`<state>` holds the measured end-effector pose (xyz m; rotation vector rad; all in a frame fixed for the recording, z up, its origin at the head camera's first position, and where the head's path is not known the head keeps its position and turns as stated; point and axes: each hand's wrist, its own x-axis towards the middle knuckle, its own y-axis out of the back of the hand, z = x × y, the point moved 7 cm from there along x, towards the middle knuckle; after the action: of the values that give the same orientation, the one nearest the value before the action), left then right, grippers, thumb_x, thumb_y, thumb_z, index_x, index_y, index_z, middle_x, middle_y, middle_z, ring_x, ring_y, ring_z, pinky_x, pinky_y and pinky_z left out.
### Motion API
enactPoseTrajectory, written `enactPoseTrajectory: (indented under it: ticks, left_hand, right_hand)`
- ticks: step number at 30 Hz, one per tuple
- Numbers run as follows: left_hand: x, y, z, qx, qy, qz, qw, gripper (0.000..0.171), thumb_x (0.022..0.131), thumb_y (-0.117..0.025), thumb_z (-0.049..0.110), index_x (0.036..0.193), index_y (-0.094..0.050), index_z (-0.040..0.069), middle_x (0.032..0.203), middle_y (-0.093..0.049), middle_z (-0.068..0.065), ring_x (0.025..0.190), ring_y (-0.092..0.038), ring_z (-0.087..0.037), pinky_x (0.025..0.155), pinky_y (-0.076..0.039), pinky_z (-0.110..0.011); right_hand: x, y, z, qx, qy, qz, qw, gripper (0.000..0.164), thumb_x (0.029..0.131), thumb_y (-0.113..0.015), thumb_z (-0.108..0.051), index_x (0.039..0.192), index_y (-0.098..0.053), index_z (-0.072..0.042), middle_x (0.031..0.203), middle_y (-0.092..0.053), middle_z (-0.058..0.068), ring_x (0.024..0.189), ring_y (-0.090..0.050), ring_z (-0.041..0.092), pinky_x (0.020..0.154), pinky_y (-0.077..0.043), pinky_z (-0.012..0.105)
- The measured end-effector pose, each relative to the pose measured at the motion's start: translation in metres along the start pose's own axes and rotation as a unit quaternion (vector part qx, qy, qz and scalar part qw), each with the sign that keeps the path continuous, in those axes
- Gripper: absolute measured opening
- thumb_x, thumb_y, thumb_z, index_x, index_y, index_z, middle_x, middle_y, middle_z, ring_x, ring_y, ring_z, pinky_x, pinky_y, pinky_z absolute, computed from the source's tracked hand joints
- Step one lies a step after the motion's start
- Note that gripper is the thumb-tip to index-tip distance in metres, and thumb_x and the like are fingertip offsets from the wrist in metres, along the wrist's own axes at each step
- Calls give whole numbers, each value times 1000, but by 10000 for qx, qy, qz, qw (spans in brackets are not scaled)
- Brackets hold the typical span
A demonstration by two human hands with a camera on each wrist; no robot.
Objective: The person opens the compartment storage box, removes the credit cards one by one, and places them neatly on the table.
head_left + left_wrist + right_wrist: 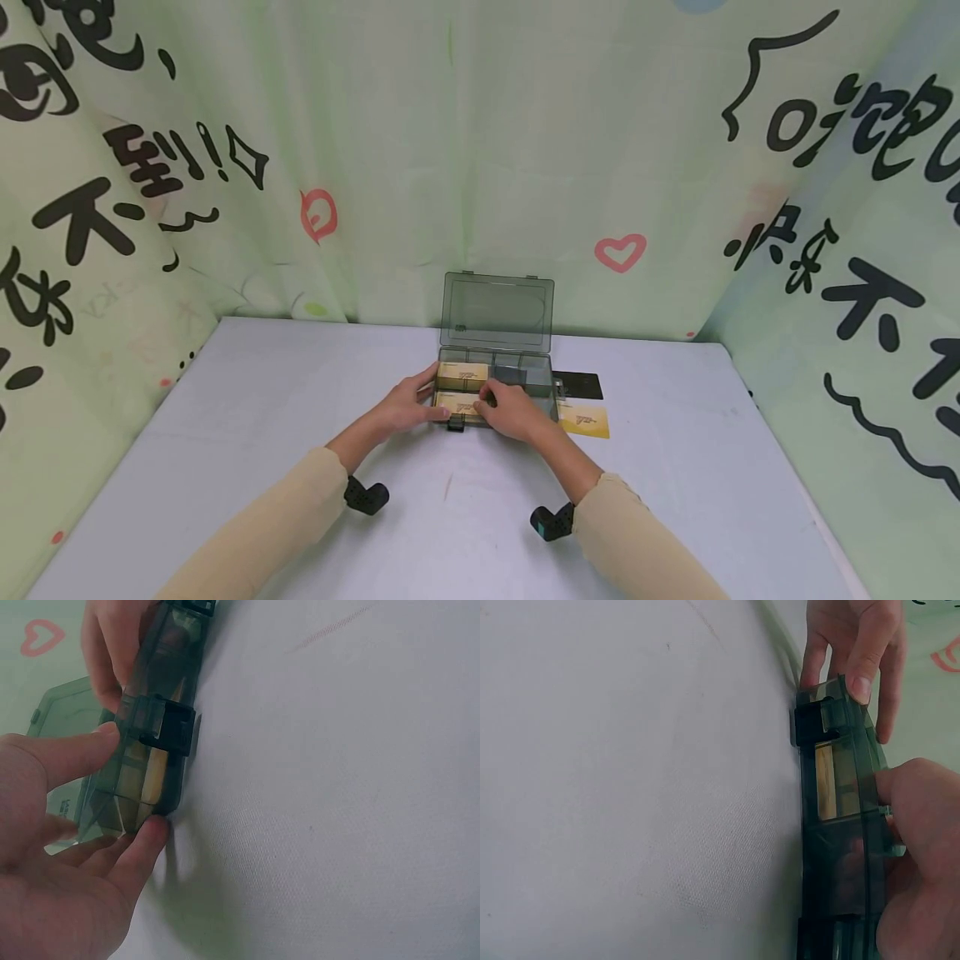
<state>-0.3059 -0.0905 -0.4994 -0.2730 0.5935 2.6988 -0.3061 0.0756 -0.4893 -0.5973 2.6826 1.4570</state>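
Note:
A clear grey compartment box (537, 362) lies on the table, its lid (498, 312) raised at the back. Yellow cards fill two left compartments: a rear card (461, 372) and a front card (456, 403). My left hand (403, 406) grips the box's left front corner, thumb on the front rim and fingers along the side in the left wrist view. My right hand (517, 412) reaches over the front wall with curled fingers, fingertips at the front card's right edge. The box and hand cover these fingertips, so I cannot tell whether they pinch anything.
Right of the box lie a black card (581, 386) and a yellow card (588, 421) on the white table (660, 492). A black latch (455, 424) juts from the box's front. Printed curtains (480, 150) stand behind and at both sides.

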Motion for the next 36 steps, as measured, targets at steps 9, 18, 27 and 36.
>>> enactPoseTrajectory:
  ticks: [9,18,27,36]
  left_hand:
    - [-1,0,1,6,-16,14,10000,90,86,-72,11,157,-16,19,161,-22,-9,144,-32,-34,116,-32,-48]
    - [-1,0,2,59,-15,1,10000,91,85,-73,13,156,-16,19,161,-22,-9,144,-32,-34,116,-33,-48]
    - [-1,1,3,81,65,-12,9999,92,85,-74,14,156,-16,21,161,-22,-8,145,-31,-33,117,-30,-49]
    - [0,1,1,119,57,-23,9999,92,85,-74,16,157,-15,21,162,-21,-9,144,-32,-34,117,-31,-49]
  right_hand:
    - [-2,1,-3,-116,195,-1,9997,32,100,-52,-30,125,-62,-13,123,-65,10,105,-62,25,87,-51,44]
    - [1,0,0,-12,129,-171,9998,20,99,-53,-32,107,-61,-15,72,-54,0,63,-45,15,60,-38,28]
    - [-2,4,1,465,289,-322,9980,30,90,-65,-42,104,-66,-15,81,-59,0,70,-49,13,62,-40,26]
    - [-4,5,3,603,734,-286,9951,30,88,-69,-35,108,-75,-12,75,-65,-2,61,-45,10,56,-38,23]
